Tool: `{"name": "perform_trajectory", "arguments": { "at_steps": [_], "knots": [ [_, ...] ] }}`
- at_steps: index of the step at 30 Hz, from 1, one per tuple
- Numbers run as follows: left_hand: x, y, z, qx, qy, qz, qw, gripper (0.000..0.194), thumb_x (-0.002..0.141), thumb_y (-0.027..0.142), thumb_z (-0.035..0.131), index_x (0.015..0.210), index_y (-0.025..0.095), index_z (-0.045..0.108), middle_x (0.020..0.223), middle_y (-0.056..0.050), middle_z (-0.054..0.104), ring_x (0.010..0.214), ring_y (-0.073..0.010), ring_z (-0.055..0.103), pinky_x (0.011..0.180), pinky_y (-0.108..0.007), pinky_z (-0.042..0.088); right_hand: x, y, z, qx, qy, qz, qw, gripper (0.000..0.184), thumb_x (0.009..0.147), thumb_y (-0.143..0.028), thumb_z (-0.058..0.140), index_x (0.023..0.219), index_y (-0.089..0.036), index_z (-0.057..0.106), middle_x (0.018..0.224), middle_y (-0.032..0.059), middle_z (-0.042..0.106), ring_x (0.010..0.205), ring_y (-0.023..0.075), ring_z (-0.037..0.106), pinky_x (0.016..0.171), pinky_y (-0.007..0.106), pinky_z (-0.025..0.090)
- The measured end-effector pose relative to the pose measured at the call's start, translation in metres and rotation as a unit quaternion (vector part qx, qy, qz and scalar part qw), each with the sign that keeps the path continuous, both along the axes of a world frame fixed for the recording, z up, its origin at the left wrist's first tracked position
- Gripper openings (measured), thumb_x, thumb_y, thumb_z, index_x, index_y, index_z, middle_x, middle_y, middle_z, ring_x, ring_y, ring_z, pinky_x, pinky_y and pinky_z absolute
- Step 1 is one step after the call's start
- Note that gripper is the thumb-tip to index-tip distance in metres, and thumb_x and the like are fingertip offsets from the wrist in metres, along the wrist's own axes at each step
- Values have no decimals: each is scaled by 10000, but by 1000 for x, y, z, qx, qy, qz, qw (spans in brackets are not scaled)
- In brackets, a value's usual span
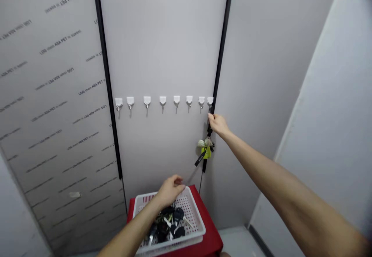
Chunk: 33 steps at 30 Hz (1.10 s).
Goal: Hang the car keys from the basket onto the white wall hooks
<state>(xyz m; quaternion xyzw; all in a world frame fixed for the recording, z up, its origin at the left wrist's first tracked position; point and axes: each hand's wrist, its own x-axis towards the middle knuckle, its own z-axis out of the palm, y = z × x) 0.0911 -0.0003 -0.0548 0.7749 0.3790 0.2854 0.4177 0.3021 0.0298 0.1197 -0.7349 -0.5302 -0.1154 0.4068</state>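
Observation:
My right hand (218, 125) reaches up to the rightmost wall hook (210, 101), its fingers pinched round the top of a bunch of keys on a dark strap. From that keychain (206, 151) dangle a yellow-green tag, a black strap and pale rounded charms. Whether its ring sits on the hook is hidden by my fingers. My left hand (171, 190) hovers over the far side of a white perforated basket (198, 219), fingers loosely bent and apart, nothing in them. Several black-headed keys (178, 214) lie heaped inside the basket.
Several more white hooks, such as one near the middle (176, 100), run in a row across the grey panel (162, 47). Black strips (104, 63) edge this panel on both sides. The basket stands on a red-covered surface (209, 237). A pale wall (334, 133) rises at the right.

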Motion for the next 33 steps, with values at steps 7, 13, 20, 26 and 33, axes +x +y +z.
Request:
{"name": "perform_trajectory", "arguments": {
  "at_steps": [7, 13, 20, 26, 33],
  "knots": [
    [-51, -1, -50, 9, 129, 84, 988, 317, 585, 199, 461, 892, 123, 483, 879, -74, 547, 789, -148, 489, 710, -247, 342, -44, -40, -104, 31, -68, 170, 983, 276, 647, -200, 381, 878, -116, 505, 855, 89, 514, 783, 152, 455, 718, 269, 337],
    [-60, -14, -75, 46, 170, 75, 982, 318, 575, 187, 483, 890, 149, 506, 931, -61, 537, 871, -161, 455, 772, -249, 301, -107, -63, -208, -266, -83, 386, 879, 426, 579, -206, 480, 997, -130, 455, 936, 97, 506, 846, 176, 453, 739, 263, 329],
    [-62, -17, -77, 36, 137, 130, 981, 229, 608, 148, 444, 825, 161, 518, 813, -30, 571, 760, -128, 493, 700, -225, 338, -120, -56, -235, -289, -48, 360, 886, 210, 604, -222, 465, 801, -169, 515, 769, 37, 534, 716, 141, 469, 638, 237, 337],
    [-65, -16, -69, 41, 36, 171, 984, 174, 658, 204, 369, 717, 142, 521, 716, -22, 570, 676, -111, 501, 641, -212, 362, -105, -58, -229, -264, 116, 379, 879, 64, 611, -190, 447, 635, -144, 485, 554, -25, 475, 527, 77, 422, 506, 192, 320],
    [-64, -21, -70, 5, 113, 147, 983, 205, 608, 181, 439, 792, 149, 524, 803, -33, 568, 741, -124, 499, 689, -221, 345, -106, -65, -198, -227, 357, 387, 820, 156, 601, -287, 475, 595, -157, 388, 459, -73, 399, 394, 41, 390, 419, 179, 320]
  ]
}}
